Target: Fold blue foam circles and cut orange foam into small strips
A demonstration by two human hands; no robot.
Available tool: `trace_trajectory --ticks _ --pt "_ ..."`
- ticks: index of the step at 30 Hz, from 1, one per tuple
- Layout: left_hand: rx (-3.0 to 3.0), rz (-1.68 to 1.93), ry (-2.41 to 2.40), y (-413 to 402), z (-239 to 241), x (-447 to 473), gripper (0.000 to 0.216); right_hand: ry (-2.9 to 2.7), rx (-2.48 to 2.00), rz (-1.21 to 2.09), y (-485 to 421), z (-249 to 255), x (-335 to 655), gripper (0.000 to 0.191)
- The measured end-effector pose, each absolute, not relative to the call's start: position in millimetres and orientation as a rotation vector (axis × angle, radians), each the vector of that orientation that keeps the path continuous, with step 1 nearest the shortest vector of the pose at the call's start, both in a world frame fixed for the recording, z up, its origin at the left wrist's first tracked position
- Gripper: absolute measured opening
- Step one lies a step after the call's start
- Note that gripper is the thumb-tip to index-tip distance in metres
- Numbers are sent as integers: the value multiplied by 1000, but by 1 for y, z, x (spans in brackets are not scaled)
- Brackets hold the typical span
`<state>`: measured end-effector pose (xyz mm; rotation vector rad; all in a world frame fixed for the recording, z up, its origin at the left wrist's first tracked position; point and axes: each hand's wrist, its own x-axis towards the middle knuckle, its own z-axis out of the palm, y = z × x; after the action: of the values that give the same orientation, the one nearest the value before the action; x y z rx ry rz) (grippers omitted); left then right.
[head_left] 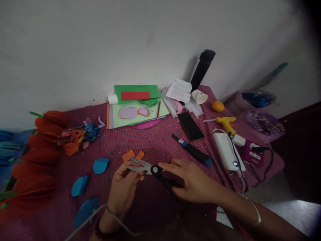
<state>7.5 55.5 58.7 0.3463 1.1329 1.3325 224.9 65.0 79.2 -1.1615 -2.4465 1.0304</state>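
My right hand (pixel 194 182) is closed on the black handles of a pair of scissors (pixel 150 169), whose blades point left. My left hand (pixel 124 187) pinches something small at the blade tips; I cannot make out what it is. Two orange paper pieces (pixel 132 155) lie on the red checked cloth (pixel 150 140) just beyond the blades. Blue folded paper shapes (pixel 100 165) lie to the left of my left hand.
Stacked coloured paper sheets (pixel 136 107) sit against the wall. A black phone (pixel 191 126), a black and blue knife (pixel 193 150), a white power bank (pixel 228 150), a yellow glue gun (pixel 225 123) and an orange ball (pixel 218 106) lie right. Orange paper flowers (pixel 37 150) fill the left.
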Motion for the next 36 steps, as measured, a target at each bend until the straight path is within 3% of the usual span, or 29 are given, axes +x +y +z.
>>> trace_trajectory --ticks 20,23,26,29,36 --pt "277 1283 1211 58 46 7 27 -2470 -1158 1059 69 75 232 68" --pt "296 1266 1214 57 46 5 25 -2325 -1110 1263 72 71 233 66" --pt "334 1255 1200 58 49 5 22 -1915 -1005 1787 73 62 233 56" --pt "372 1254 1196 57 53 5 22 -1436 -893 2212 71 48 234 64" --pt "459 1194 1262 57 55 3 29 -1387 -906 2255 71 42 237 68"
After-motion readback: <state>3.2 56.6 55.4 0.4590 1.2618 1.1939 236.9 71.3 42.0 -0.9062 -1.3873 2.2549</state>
